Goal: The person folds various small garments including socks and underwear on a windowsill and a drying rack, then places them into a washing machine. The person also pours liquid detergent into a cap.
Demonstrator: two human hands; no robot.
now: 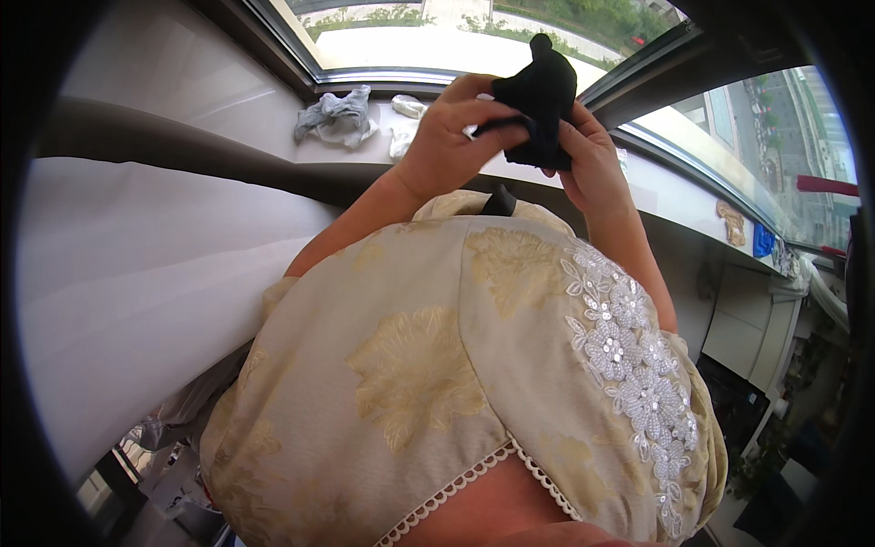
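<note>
A small black knit item (pixel 545 92), likely a sock, is held up in front of the window between both hands. My left hand (pixel 459 123) pinches its left side, with the thumb and fingers around a folded-out strip of the cloth. On the other side, my right hand (pixel 589 152) grips the lower right edge, its thumb in front. Another black cloth piece (pixel 501 202) shows just below, near my lap. Behind my left hand, a crumpled grey cloth (pixel 335 117) and white cloth pieces (pixel 408 123) lie on the windowsill (pixel 478 161).
Window panes (pixel 424 48) rise directly behind the sill. A white curtain (pixel 157 273) with a dark band hangs close on the left. Farther right on the sill lie a tan cloth (pixel 731 222) and a blue item (pixel 763 241). A white cabinet (pixel 745 328) stands at the right.
</note>
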